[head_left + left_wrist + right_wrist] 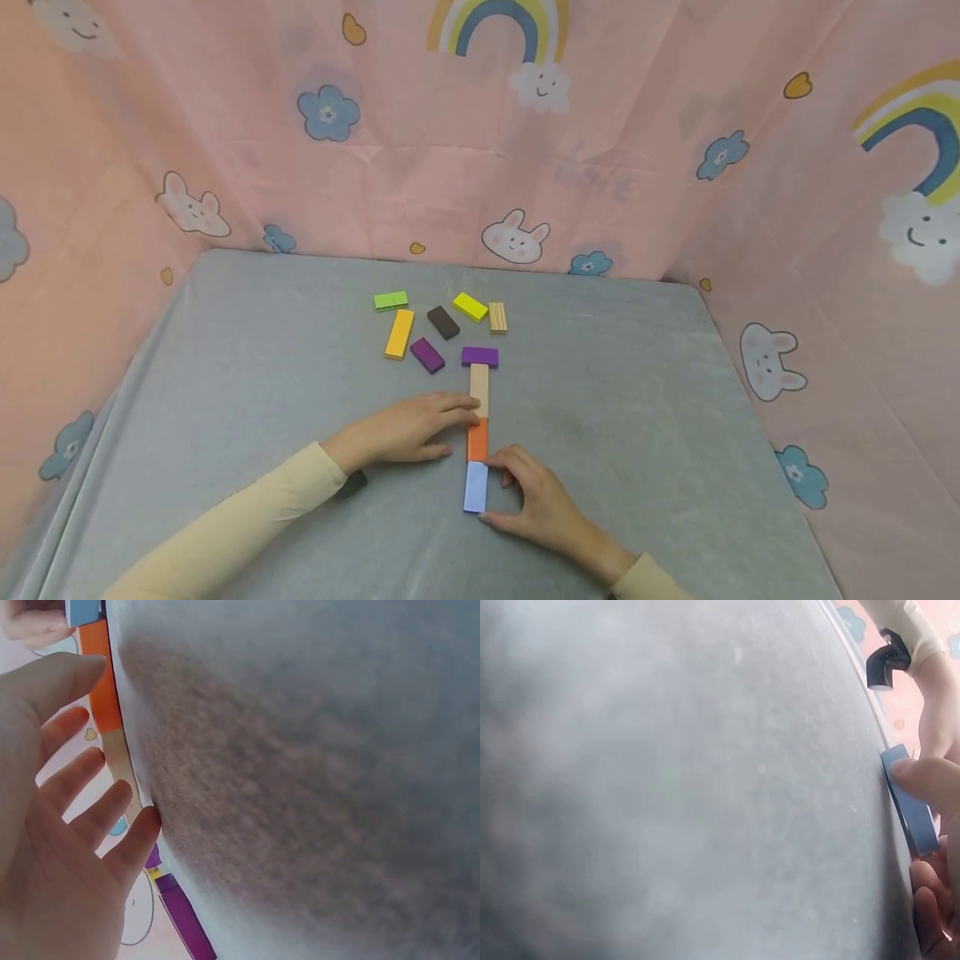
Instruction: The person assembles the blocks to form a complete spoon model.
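Light blue block (476, 487) lies flat, nearest the person in the end-to-end row with orange block (477, 440) and tan block (479, 388), long axis pointing away; right hand (542, 503) pinches it, while left hand (408, 427), fingers straight, steadies the row.

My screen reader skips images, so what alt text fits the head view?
Two hands line up flat blocks on a grey table: the left hand touches the beige block, the right hand holds the pale blue block, an orange block between. More coloured blocks lie beyond.
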The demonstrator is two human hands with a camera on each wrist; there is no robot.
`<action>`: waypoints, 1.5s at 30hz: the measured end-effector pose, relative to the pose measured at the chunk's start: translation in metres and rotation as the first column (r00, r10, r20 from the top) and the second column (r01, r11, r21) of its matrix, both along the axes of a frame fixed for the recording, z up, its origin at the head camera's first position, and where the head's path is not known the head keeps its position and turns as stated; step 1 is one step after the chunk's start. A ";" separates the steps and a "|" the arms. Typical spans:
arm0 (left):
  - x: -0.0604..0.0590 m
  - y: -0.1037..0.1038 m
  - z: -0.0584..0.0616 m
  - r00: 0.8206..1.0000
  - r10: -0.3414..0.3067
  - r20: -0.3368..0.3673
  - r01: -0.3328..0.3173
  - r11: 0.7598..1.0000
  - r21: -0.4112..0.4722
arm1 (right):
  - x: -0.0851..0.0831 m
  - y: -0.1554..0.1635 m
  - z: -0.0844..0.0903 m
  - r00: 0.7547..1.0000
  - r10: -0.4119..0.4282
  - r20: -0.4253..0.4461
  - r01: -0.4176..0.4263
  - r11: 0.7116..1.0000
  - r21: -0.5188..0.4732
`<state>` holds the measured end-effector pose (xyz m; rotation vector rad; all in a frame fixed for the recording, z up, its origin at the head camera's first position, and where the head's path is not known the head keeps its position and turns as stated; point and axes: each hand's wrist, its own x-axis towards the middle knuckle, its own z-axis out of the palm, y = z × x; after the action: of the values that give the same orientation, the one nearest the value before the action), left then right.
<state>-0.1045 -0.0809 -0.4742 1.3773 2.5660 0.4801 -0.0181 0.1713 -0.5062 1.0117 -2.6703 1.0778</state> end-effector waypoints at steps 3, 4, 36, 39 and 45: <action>0.000 0.000 0.001 1.000 -0.008 0.001 0.008 1.000 -0.009 | -0.002 0.000 0.000 1.000 -0.012 0.007 0.012 1.000 0.000; 0.000 0.000 0.001 1.000 -0.009 0.000 0.009 1.000 -0.011 | -0.003 -0.001 0.001 1.000 -0.013 0.004 0.013 1.000 -0.004; -0.001 0.001 -0.002 1.000 -0.002 -0.011 0.002 0.999 -0.038 | -0.006 -0.002 0.004 1.000 0.018 0.003 -0.018 1.000 0.016; -0.001 0.001 -0.001 1.000 -0.003 -0.015 0.002 0.999 -0.039 | -0.006 -0.001 0.004 1.000 0.023 -0.002 -0.022 0.999 0.040; -0.002 0.001 -0.002 1.000 -0.007 -0.017 0.006 0.999 -0.041 | -0.006 -0.001 0.006 0.998 0.045 -0.035 -0.040 0.993 0.111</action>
<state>-0.1061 -0.0801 -0.4763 1.3818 2.5696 0.4143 -0.0238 0.1701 -0.4999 1.1007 -2.7167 0.9171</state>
